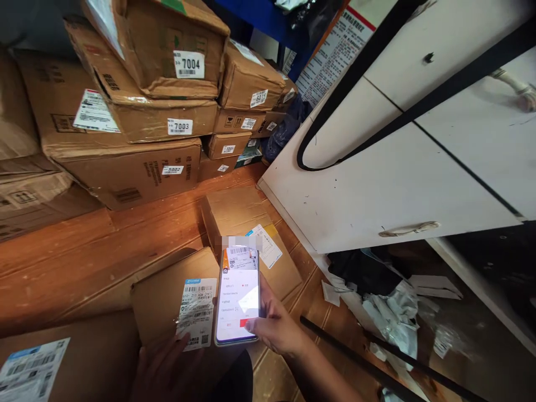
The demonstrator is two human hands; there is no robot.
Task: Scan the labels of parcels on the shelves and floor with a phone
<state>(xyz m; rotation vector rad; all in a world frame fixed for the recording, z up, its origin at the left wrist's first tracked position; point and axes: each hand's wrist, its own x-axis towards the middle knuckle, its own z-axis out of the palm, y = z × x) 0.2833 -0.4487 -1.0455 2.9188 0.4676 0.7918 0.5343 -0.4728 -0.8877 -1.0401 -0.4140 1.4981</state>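
My right hand (272,324) is closed around a smartphone (237,301), with the thumb on a red button low on its lit screen. A barcode label image fills the top of the screen. Below the phone, my left hand (165,363) lies dimly lit with its fingers stretched out, touching the lower edge of a shipping label (195,318). That label is stuck on a brown cardboard box (159,290) on the floor. Behind the phone is another cardboard box (234,206) with a white label (268,245), partly covered by the phone.
Stacked cartons with number stickers, such as the top carton (159,50), line the wooden floor (104,240). A labelled box (96,346) sits at lower left. On the right stand a white cabinet (377,184), crumpled plastic bags (393,318) and a dark bar (347,352).
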